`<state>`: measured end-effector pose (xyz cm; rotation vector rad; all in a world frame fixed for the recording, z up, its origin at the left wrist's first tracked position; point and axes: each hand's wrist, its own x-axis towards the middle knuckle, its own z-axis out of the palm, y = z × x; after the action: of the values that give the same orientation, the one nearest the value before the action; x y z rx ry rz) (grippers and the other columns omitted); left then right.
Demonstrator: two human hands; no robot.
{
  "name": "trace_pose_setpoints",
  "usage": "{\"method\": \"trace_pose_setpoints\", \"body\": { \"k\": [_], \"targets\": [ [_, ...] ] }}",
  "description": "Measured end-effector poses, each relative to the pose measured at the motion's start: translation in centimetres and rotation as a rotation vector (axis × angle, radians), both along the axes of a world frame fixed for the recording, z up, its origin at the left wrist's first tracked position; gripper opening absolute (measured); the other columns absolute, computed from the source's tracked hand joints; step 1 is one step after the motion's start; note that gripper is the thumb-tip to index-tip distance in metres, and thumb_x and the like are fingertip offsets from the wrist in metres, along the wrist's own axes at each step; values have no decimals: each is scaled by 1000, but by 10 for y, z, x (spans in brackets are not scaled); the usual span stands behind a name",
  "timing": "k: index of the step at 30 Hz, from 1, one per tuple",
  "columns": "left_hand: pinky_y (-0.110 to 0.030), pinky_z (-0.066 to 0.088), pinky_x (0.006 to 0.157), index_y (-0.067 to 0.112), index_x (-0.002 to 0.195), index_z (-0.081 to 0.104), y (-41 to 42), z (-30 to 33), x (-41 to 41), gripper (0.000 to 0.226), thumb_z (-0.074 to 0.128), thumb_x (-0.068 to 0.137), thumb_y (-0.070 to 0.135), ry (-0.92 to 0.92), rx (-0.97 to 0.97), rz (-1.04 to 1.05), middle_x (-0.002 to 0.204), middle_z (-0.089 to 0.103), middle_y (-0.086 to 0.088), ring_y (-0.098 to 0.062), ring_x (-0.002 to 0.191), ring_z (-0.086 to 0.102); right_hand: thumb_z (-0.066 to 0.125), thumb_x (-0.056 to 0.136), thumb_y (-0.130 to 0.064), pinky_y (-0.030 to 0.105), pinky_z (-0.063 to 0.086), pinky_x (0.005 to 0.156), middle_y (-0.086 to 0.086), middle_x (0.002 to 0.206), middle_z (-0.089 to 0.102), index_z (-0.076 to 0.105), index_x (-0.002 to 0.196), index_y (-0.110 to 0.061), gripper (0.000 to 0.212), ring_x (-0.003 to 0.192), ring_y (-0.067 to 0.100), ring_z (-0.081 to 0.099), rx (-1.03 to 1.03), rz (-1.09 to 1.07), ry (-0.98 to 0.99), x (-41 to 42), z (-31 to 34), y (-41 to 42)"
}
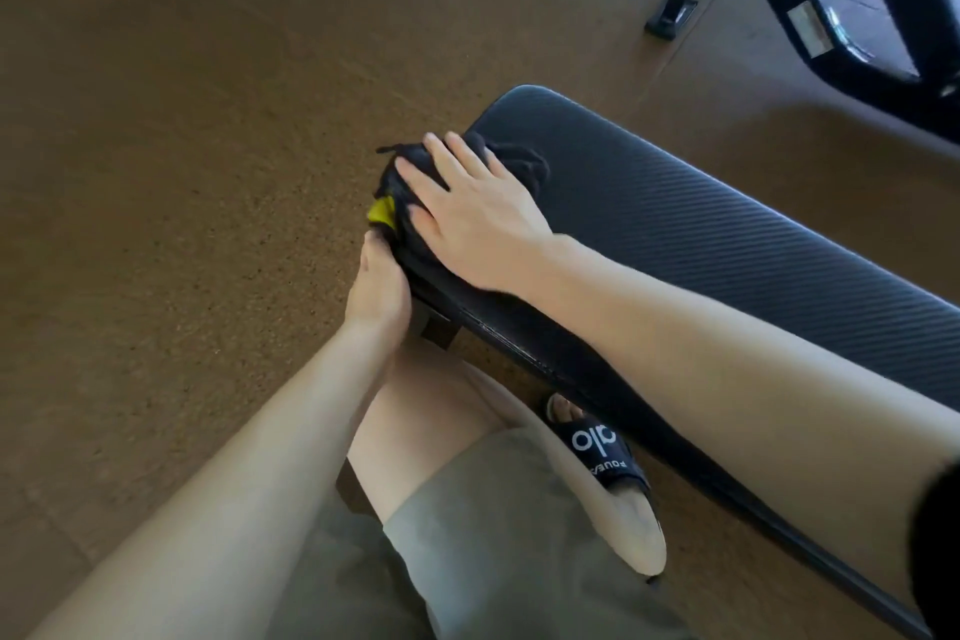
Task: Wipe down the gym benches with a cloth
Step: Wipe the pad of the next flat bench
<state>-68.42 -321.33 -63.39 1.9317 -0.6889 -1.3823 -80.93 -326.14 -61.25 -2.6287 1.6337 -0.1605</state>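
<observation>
A black padded gym bench (pixel 727 234) with a ribbed surface runs from the centre to the lower right. A dark cloth (pixel 519 161) with a yellow patch (pixel 382 213) lies bunched over the bench's near left corner. My right hand (pixel 467 213) presses flat on the cloth with fingers spread. My left hand (pixel 379 286) is at the bench's side edge just below the yellow patch, fingers curled on the hanging part of the cloth or the pad's edge; which one is unclear.
Brown speckled floor (pixel 182 146) spreads to the left and behind. A black machine frame (pixel 857 16) stands at the upper right. My knee in olive shorts (pixel 467 535) and a foot in a black slide sandal (pixel 602 452) are beside the bench.
</observation>
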Motion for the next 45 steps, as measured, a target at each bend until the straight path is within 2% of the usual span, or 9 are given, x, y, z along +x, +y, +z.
{"method": "trace_pose_setpoints", "body": {
  "k": [3, 7, 11, 17, 24, 29, 35, 41, 45],
  "targets": [
    [-48, 33, 120, 34, 152, 47, 2, 3, -1, 74, 22, 94, 72, -24, -25, 4, 151, 52, -2, -27, 139, 48, 29, 107, -42, 51, 24, 122, 14, 163, 35, 43, 154, -16, 55, 152, 35, 27, 27, -34, -2, 9, 2, -11],
    [-39, 24, 123, 23, 158, 38, 2, 7, -5, 68, 17, 106, 60, -85, -36, 16, 159, 43, -8, -28, 147, 39, 30, 106, -38, 44, 25, 124, 10, 165, 33, 39, 157, -19, 55, 154, 29, 27, 7, -29, -7, -47, 3, 86],
    [-29, 35, 105, 27, 158, 32, 6, 14, -12, 51, 18, 111, 41, -133, -165, -10, 155, 44, -3, -22, 138, 45, 33, 107, -38, 48, 21, 127, 8, 169, 25, 33, 161, -21, 56, 157, 27, 22, 101, 26, 61, -93, 12, 151],
    [-28, 35, 95, 24, 154, 37, 7, 14, -21, 45, 25, 112, 35, -236, -219, 1, 136, 53, 1, -16, 119, 50, 22, 106, -44, 48, 18, 127, 6, 168, 27, 29, 162, -26, 59, 157, 28, 18, 109, 101, 16, -55, 6, 30],
    [-33, 36, 91, 28, 153, 34, 4, 15, -25, 44, 23, 112, 37, -224, -172, 21, 121, 51, 5, -19, 108, 51, 26, 108, -42, 44, 31, 116, 8, 141, 55, 56, 139, -19, 49, 138, 28, 42, 97, -67, 2, -46, 6, -94],
    [-36, 36, 100, 29, 153, 34, 6, 20, -24, 45, 22, 111, 36, -210, -157, 0, 124, 49, 6, -19, 112, 48, 30, 108, -45, 45, 42, 98, 11, 140, 53, 39, 149, -25, 47, 130, 36, 50, 159, -391, -122, -105, 15, -80],
    [-36, 40, 98, 29, 150, 36, 8, 25, -28, 43, 22, 110, 34, -151, -140, 41, 124, 49, 4, -21, 113, 51, 34, 107, -42, 50, 41, 99, 22, 128, 56, 35, 153, -23, 49, 119, 43, 50, 105, -594, -89, -174, 14, 25],
    [-41, 45, 100, 28, 148, 36, 7, 24, -27, 42, 22, 110, 34, -142, -143, 29, 133, 54, -1, -25, 116, 55, 28, 105, -40, 53, 25, 117, 23, 156, 36, 26, 161, -13, 62, 141, 41, 34, 64, -703, 7, -159, -2, 33],
    [-43, 46, 101, 26, 147, 37, 5, 25, -28, 41, 22, 109, 33, -142, -126, 44, 131, 55, -3, -26, 113, 55, 29, 106, -42, 53, 15, 124, 18, 169, 15, 22, 162, -13, 64, 156, 37, 15, 102, -584, -25, -95, -3, -4]
  ]
}}
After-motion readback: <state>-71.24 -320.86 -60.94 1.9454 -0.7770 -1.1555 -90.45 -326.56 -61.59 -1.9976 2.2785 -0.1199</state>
